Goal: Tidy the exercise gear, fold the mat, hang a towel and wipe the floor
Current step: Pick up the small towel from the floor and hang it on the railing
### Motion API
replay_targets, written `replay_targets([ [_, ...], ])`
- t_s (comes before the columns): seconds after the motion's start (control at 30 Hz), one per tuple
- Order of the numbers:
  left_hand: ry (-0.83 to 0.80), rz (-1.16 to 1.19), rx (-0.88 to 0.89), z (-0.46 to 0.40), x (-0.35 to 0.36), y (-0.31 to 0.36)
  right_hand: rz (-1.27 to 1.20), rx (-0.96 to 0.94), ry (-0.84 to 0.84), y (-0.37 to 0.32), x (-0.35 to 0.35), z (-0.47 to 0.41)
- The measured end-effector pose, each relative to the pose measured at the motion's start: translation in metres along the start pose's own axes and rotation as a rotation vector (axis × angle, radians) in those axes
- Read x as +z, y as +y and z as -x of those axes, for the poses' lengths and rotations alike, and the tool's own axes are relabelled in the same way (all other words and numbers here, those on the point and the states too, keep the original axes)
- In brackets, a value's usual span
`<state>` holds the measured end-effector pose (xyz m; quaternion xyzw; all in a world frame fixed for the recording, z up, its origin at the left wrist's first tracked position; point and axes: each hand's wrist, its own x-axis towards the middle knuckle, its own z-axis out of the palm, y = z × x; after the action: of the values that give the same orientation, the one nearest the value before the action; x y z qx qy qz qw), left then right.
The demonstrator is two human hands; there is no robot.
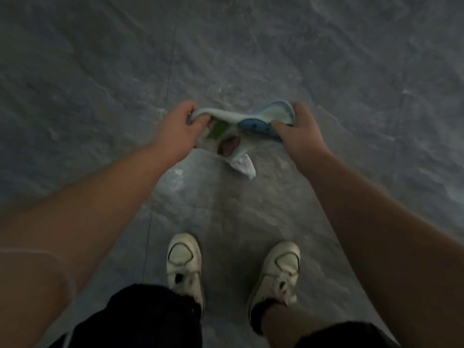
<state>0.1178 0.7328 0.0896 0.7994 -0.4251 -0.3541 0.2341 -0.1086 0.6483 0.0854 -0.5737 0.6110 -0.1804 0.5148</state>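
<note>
Both forearms reaching down, left hand (177,129) and right hand (298,129) each gripping a blurry, seemingly patterned towel (241,126) above grey floor (100,84)

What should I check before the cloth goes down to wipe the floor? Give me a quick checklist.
1. Left hand grips the cloth: ok.
2. Right hand grips its other end: ok.
3. Cloth spread flat for wiping: not ok, it hangs bunched between the hands.
4. Cloth off the floor: ok, held in the air.
5. Shoes out of the wiping path: ok, both are nearer the body than the cloth.
6. Cloth damp: cannot tell.
</note>
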Motion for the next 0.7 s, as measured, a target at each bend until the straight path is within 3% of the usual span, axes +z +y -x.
replay_targets([
  [0.17,-0.114,0.208,-0.1,0.078,-0.084,0.104,-0.048,0.026,0.023,-0.103,-0.072,0.086],
  [0.4,0.002,0.227,0.053,0.158,-0.246,0.278,-0.124,0.015,0.075,-0.312,-0.182,0.186],
  [0.57,0.08,0.329,0.175,0.214,-0.382,0.405,-0.196,-0.132,0.113,-0.482,-0.258,0.271],
  [0.7,0.028,0.486,0.253,0.259,-0.474,0.484,-0.228,-0.299,0.205,-0.592,-0.308,0.326],
])
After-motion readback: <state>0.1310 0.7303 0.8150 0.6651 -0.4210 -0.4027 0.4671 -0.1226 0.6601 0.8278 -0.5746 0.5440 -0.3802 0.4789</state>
